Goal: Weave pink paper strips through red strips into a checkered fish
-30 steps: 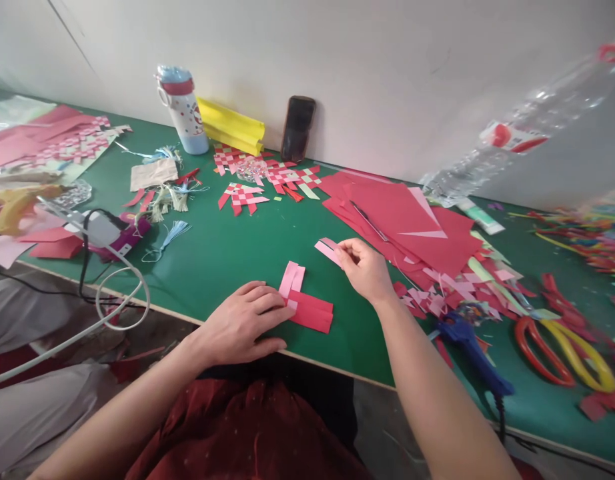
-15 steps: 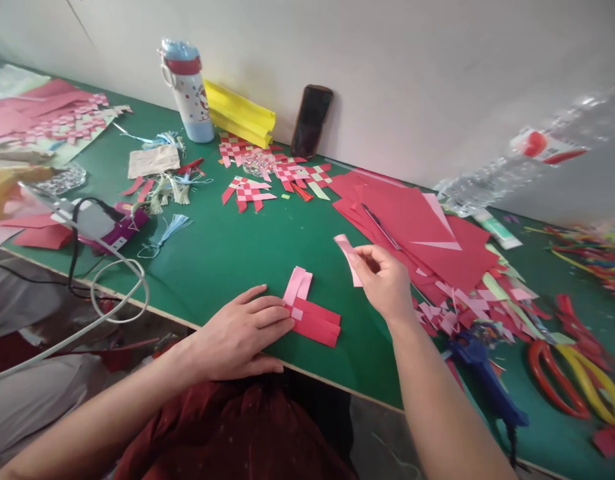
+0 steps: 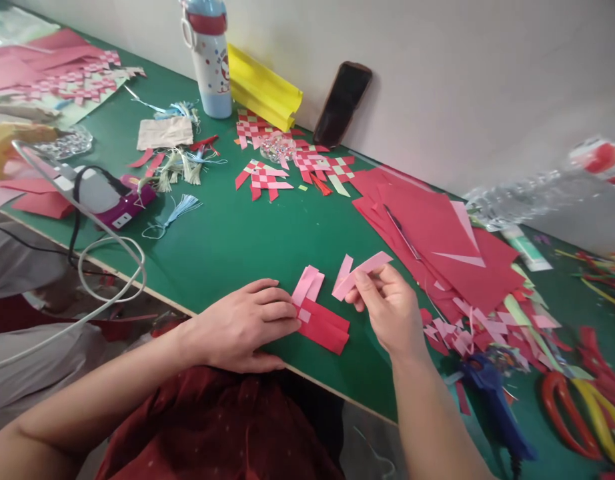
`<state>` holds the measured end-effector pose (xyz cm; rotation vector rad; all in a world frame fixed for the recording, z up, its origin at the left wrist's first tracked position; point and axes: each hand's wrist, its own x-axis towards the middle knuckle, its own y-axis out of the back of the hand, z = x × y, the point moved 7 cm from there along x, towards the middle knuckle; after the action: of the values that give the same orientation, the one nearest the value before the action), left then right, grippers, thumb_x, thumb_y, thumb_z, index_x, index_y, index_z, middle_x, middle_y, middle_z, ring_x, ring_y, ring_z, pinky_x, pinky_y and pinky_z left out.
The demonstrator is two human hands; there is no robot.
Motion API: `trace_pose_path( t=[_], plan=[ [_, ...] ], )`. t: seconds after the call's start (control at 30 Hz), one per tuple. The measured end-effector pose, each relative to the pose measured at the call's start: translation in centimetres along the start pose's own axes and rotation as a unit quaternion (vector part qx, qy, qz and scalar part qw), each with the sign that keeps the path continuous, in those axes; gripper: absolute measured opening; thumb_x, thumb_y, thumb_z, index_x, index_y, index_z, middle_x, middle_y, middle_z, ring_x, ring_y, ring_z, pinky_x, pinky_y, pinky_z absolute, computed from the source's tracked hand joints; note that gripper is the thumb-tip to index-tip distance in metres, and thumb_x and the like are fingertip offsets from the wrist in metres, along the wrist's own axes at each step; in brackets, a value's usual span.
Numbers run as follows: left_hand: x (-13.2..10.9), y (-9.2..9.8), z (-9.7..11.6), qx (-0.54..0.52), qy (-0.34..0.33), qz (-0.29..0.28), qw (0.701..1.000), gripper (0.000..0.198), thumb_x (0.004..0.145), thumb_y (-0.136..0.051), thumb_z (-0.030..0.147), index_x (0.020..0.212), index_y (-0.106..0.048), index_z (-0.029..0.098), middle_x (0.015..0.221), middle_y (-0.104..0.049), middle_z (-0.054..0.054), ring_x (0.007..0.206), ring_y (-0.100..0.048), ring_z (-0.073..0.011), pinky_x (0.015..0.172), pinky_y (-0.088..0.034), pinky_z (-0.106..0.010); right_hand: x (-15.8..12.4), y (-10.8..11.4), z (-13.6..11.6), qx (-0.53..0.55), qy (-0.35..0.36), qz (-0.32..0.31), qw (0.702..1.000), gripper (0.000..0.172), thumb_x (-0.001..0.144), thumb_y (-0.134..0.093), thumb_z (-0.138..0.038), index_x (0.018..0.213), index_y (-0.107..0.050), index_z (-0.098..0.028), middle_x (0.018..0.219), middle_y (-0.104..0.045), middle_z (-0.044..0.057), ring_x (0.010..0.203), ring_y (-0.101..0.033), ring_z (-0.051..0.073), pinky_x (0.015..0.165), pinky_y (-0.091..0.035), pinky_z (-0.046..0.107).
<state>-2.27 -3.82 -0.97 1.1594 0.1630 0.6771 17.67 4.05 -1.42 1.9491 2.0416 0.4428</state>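
Note:
My left hand (image 3: 247, 324) lies flat, fingers stretched out, with its fingertips on the edge of interlaced paper strips. Two red strips (image 3: 327, 327) run to the right from under the fingertips, and pink strips (image 3: 308, 285) cross them, pointing away from me. Above and to the right of this piece, my right hand (image 3: 388, 307) pinches a pink paper strip (image 3: 365, 270) between thumb and fingers. That strip is bent into a V and is held clear of the interlaced piece.
Red paper sheets (image 3: 432, 233) with a pen (image 3: 402, 232) lie at right, beside paper scraps (image 3: 487, 327), a blue glue gun (image 3: 497, 400) and scissors (image 3: 570, 413). Finished woven paper pieces (image 3: 264, 179), a bottle (image 3: 211, 67) and a phone (image 3: 342, 103) stand behind. Tassels (image 3: 177, 210) lie left.
The pink strip in my right hand has turned from upright to slanting, and its V-shaped fold now shows. My left hand stays on the interlaced strips. The view has shifted slightly.

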Motion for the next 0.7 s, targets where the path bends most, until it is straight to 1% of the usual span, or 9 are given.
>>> trace_pose_path(
  t=[0.1, 0.23, 0.37, 0.43, 0.47, 0.5, 0.57, 0.63, 0.7],
  plan=[
    [0.0, 0.1, 0.1, -0.005, 0.003, 0.005, 1.000, 0.045, 0.090, -0.059, 0.046, 0.127, -0.058, 0.020, 0.123, -0.065, -0.007, 0.120, -0.055, -0.0269, 0.115, -0.030, -0.047, 0.3, 0.1, 0.4, -0.002, 0.001, 0.001, 1.000, 0.031, 0.088, -0.063, -0.051, 0.086, -0.060, -0.020, 0.063, -0.069, 0.001, 0.049, -0.058, 0.012, 0.050, -0.048, 0.026],
    [0.1, 0.3, 0.0, -0.010, 0.003, 0.021, 1.000, 0.044, 0.089, -0.061, 0.044, 0.125, -0.059, 0.020, 0.121, -0.066, -0.006, 0.119, -0.055, -0.0262, 0.114, -0.032, -0.047, 0.3, 0.6, 0.3, -0.002, 0.008, 0.017, 1.000, 0.029, 0.086, -0.066, -0.048, 0.087, -0.061, -0.019, 0.064, -0.068, 0.001, 0.051, -0.060, 0.013, 0.051, -0.051, 0.026],
    [0.1, 0.1, -0.1, -0.011, 0.002, 0.012, 1.000, 0.044, 0.090, -0.059, 0.044, 0.126, -0.058, 0.019, 0.123, -0.065, -0.006, 0.120, -0.054, -0.0261, 0.114, -0.031, -0.048, 0.1, 1.4, 0.2, 0.015, 0.022, 0.038, 0.999, 0.026, 0.087, -0.065, -0.045, 0.090, -0.060, -0.020, 0.066, -0.067, 0.000, 0.057, -0.063, 0.014, 0.052, -0.052, 0.026],
    [0.1, 0.1, 0.0, -0.012, 0.000, 0.011, 1.000, 0.043, 0.091, -0.058, 0.044, 0.126, -0.058, 0.019, 0.123, -0.064, -0.007, 0.120, -0.054, -0.0262, 0.114, -0.030, -0.048, 0.2, 1.8, 0.2, -0.029, 0.027, 0.041, 0.998, 0.027, 0.087, -0.065, -0.044, 0.096, -0.059, -0.020, 0.076, -0.069, 0.003, 0.061, -0.065, 0.015, 0.054, -0.053, 0.027],
    [0.1, 0.1, 0.0, -0.013, -0.001, 0.013, 1.000, 0.043, 0.091, -0.058, 0.044, 0.126, -0.058, 0.019, 0.122, -0.065, -0.007, 0.120, -0.054, -0.0264, 0.114, -0.030, -0.048, 0.2, 2.0, 0.1, -0.066, 0.036, 0.051, 0.996, 0.029, 0.086, -0.065, -0.043, 0.103, -0.059, -0.020, 0.087, -0.070, 0.006, 0.065, -0.066, 0.016, 0.054, -0.054, 0.028],
    [0.1, 0.1, 0.0, -0.014, -0.001, 0.015, 1.000, 0.043, 0.091, -0.058, 0.044, 0.125, -0.058, 0.019, 0.122, -0.065, -0.007, 0.120, -0.054, -0.0265, 0.114, -0.030, -0.048, 0.2, 2.3, -0.2, -0.109, 0.053, 0.069, 0.990, 0.035, 0.085, -0.066, -0.042, 0.111, -0.057, -0.020, 0.101, -0.069, 0.009, 0.072, -0.067, 0.018, 0.056, -0.054, 0.030],
    [0.0, 0.2, 0.0, -0.015, 0.000, 0.019, 1.000, 0.042, 0.090, -0.059, 0.043, 0.125, -0.059, 0.019, 0.122, -0.065, -0.008, 0.120, -0.055, -0.0267, 0.114, -0.031, -0.047, 0.0, 2.7, -1.5, -0.198, 0.118, 0.116, 0.966, 0.049, 0.085, -0.066, -0.039, 0.128, -0.051, -0.021, 0.125, -0.060, 0.014, 0.090, -0.066, 0.023, 0.064, -0.056, 0.036],
    [0.0, 0.2, 0.0, -0.014, 0.000, 0.022, 1.000, 0.042, 0.090, -0.059, 0.043, 0.125, -0.059, 0.019, 0.123, -0.064, -0.008, 0.120, -0.055, -0.0269, 0.114, -0.031, -0.047, -0.5, 2.0, -3.3, -0.272, 0.207, 0.140, 0.929, 0.049, 0.088, -0.063, -0.035, 0.134, -0.050, -0.022, 0.132, -0.055, 0.015, 0.107, -0.060, 0.028, 0.078, -0.055, 0.043],
    [0.0, 0.2, 0.0, -0.010, -0.003, 0.025, 1.000, 0.043, 0.090, -0.059, 0.044, 0.125, -0.059, 0.019, 0.125, -0.064, -0.008, 0.120, -0.055, -0.0271, 0.114, -0.031, -0.047, -0.9, 0.2, -4.7, -0.322, 0.279, 0.117, 0.897, 0.040, 0.091, -0.060, -0.032, 0.130, -0.055, -0.023, 0.128, -0.058, 0.014, 0.117, -0.054, 0.030, 0.093, -0.049, 0.050]
  ],
)
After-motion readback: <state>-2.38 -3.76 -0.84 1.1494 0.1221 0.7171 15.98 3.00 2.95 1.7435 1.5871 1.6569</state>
